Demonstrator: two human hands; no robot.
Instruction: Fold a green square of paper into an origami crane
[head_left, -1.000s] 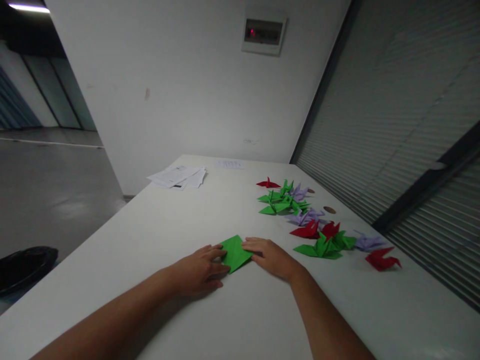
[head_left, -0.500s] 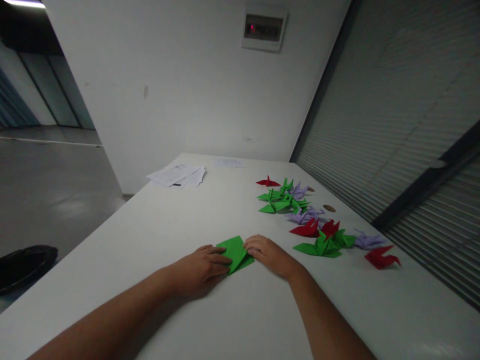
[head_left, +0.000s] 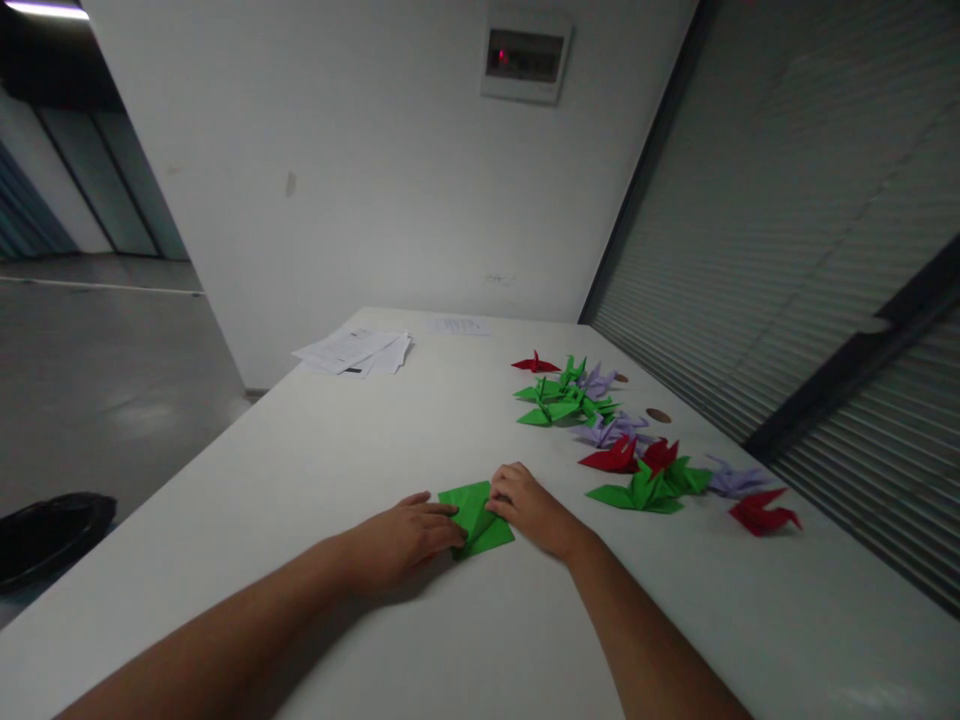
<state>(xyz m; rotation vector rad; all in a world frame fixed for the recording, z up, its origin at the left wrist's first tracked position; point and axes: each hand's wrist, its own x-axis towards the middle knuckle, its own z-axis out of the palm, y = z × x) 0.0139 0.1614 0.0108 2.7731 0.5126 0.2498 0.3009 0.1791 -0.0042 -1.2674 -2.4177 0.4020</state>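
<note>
A folded sheet of green origami paper (head_left: 486, 537) lies on the white table in front of me, creased into flaps. My left hand (head_left: 409, 538) rests at its left edge, fingers stretched out flat over the paper and thumb apart. From the right, my right hand (head_left: 525, 503) has its fingers curled and closed on a flap at the upper right of the sheet. Its fingertips partly hide that flap. To the right of the sheet, nearest my right hand, sits a group of folded green paper cranes (head_left: 649, 490).
Several red, green and purple paper cranes (head_left: 619, 456) spread along the table's right side, near two round brown discs (head_left: 658, 415). Printed papers (head_left: 356, 350) lie at the far left. A black-lined bin (head_left: 56, 535) stands left of the table. Window blinds border the right.
My right hand has closed more on the flap and shifted slightly, lifting it toward the upper right. The sheet has turned a little and more of its lower part shows.
</note>
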